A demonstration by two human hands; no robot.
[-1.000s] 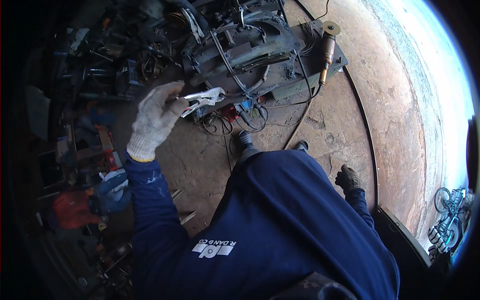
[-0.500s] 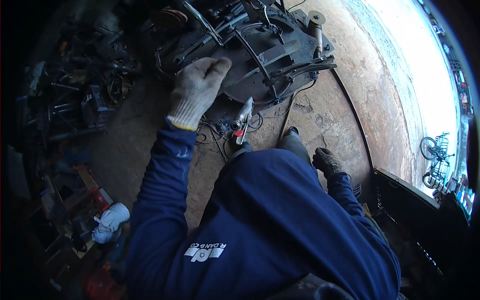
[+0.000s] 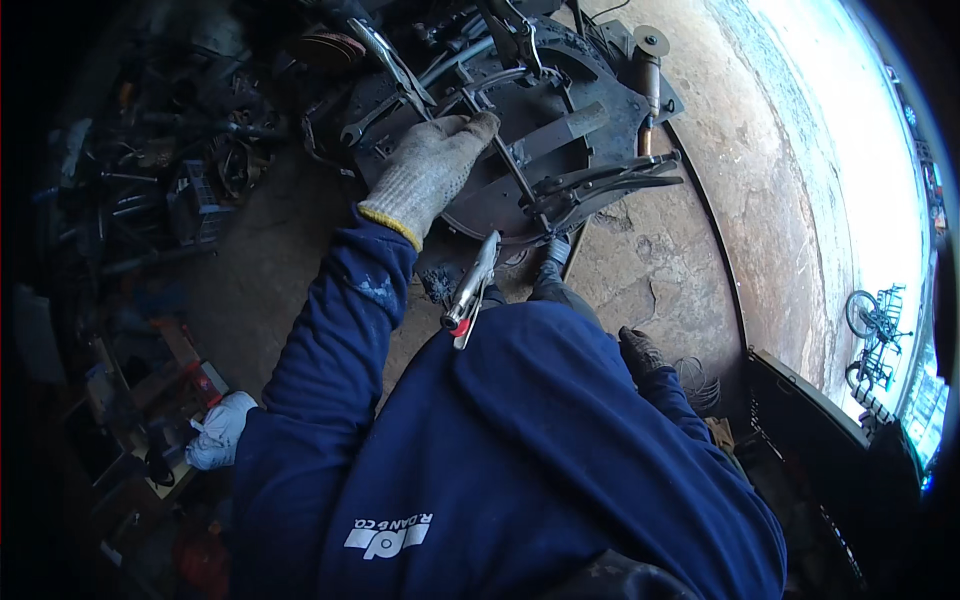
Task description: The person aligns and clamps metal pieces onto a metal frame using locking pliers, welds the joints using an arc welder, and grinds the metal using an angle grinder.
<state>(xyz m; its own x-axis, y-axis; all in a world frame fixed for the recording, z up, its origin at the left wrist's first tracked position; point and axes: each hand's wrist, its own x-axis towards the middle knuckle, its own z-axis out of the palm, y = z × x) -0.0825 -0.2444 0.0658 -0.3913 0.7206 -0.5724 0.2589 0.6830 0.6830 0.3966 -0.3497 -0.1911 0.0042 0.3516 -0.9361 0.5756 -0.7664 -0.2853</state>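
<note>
My left hand (image 3: 425, 170), in a pale knit glove with a yellow cuff, reaches over a round dark metal plate (image 3: 480, 205). Its thumb and fingers close at a narrow dark metal bar (image 3: 514, 168) that crosses the plate; the fingertips are partly hidden. Beside the glove lie an open-ended wrench (image 3: 368, 122) and silver locking pliers (image 3: 392, 62). Another pair of locking pliers (image 3: 474, 288), with a red lever, juts from the plate's near rim. My right hand (image 3: 642, 352), in a dark glove, hangs low at my right side, fingers curled, nothing visible in it.
An angle grinder (image 3: 650, 75) stands at the plate's far right. Abrasive discs (image 3: 328, 48) lie at its far left. A dark hose (image 3: 715, 235) runs along the floor. Wire (image 3: 697, 385) and a dark metal panel (image 3: 810, 390) are at right; metal clutter and a crate (image 3: 195, 205) at left.
My left hand has moved right and slightly down, from above the plate's edge onto the metal bar. My right hand has dropped slightly lower, nearer my body. The view has shifted slightly.
</note>
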